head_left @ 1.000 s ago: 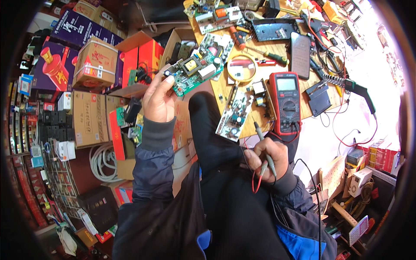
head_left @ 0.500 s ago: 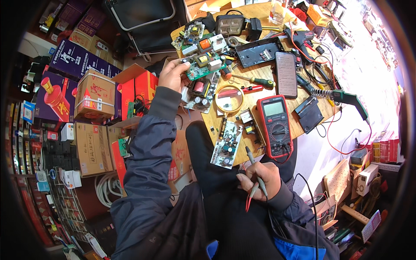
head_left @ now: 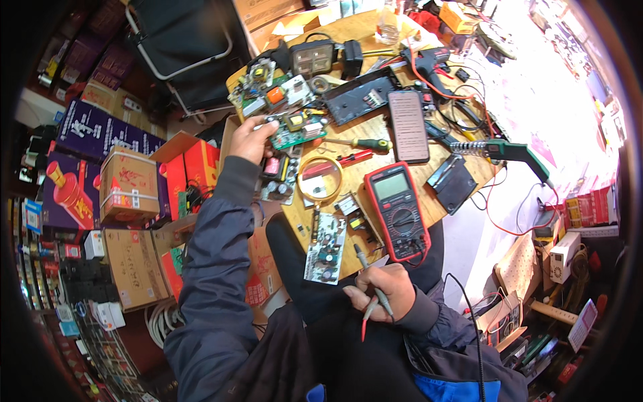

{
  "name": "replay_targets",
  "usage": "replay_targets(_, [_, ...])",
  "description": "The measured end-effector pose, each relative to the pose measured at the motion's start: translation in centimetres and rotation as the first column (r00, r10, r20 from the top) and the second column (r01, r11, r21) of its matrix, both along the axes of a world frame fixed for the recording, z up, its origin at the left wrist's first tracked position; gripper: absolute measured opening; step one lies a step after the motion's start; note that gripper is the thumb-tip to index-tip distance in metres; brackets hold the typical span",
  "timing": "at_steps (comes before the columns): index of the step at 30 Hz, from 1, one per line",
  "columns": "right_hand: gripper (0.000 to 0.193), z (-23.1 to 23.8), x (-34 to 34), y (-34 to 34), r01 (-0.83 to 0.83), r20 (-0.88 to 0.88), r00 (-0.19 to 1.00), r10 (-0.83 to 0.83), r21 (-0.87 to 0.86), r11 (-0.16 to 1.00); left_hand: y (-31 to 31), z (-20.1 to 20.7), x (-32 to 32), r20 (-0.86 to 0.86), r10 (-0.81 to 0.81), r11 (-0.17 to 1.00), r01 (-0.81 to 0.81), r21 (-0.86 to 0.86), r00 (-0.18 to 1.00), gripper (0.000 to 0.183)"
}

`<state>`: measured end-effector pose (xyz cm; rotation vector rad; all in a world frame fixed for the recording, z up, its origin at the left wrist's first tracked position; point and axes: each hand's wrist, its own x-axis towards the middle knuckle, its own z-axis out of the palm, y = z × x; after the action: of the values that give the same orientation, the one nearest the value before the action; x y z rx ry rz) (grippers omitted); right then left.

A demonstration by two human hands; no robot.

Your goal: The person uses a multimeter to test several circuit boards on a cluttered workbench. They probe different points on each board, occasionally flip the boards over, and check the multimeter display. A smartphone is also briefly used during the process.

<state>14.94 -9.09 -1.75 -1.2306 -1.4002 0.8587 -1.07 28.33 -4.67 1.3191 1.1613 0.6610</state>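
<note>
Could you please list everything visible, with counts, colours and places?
Table: one, brown, centre
Held board: one, green, left hand
Long board: one, white, table's near edge
Multimeter: one, red, table's near side
Probe: at least one, grey, right hand
Magnifier: one, yellow, left of multimeter
Phone: one, dark, mid-table
Screwdriver: one, green handle, beside phone
Soldering iron: one, green, table's right
Other parts: many, mixed, across table
Cartons: several, brown, purple, red, left
Chair: one, black, upper left
Left hand: one, gripping held board
Right hand: one, around probe
Sleeves: two, dark, below hands

Tiny, unreadable markings ring the dial [head_left: 404, 220] of the red multimeter [head_left: 395, 209]; small text lines fill the phone [head_left: 408, 127]; pale characters mark the long purple carton [head_left: 107, 132].
</note>
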Motion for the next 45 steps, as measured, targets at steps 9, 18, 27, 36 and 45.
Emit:
replay_targets(9, [0.03, -0.2, -0.1, -0.1, 0.027, -0.001, 1.0, -0.027, 0.052, 0.998, -0.6, 0.7, -1.4, -0.157, -0.053, 0.982, 0.079, 0.169, 0.986, 0.056])
replay_targets(18, [0.029, 0.2, -0.3, -0.1, 0.159, -0.023, 0.987, -0.157, 0.085, 0.984, -12.8, 6.7, -3.5, 0.01, -0.165, 0.953, 0.156, 0.26, 0.986, 0.025])
replay_targets(27, [0.051, 0.2, -0.5, 0.3, 0.02, 0.069, 0.997, -0.025, 0.077, 0.997, -25.7, 8.1, -4.8, 0.217, -0.471, 0.868, 0.492, -0.057, 0.855, 0.028])
replay_targets(36, [0.043, 1.1, -0.3, -0.4, 0.166, 0.218, 0.952, -0.217, 0.231, 0.959, -29.0, 6.9, -5.8, 0.209, -0.195, 0.961, 0.23, -0.154, 0.958, 0.012])
replay_targets(45, [0.027, 2.2, 0.1, -2.0, 0.19, -0.005, 0.981, -0.193, 0.188, 0.964, -30.1, 6.9, -8.4, 0.367, -0.112, 0.975, 0.174, -0.14, 0.924, 0.017])
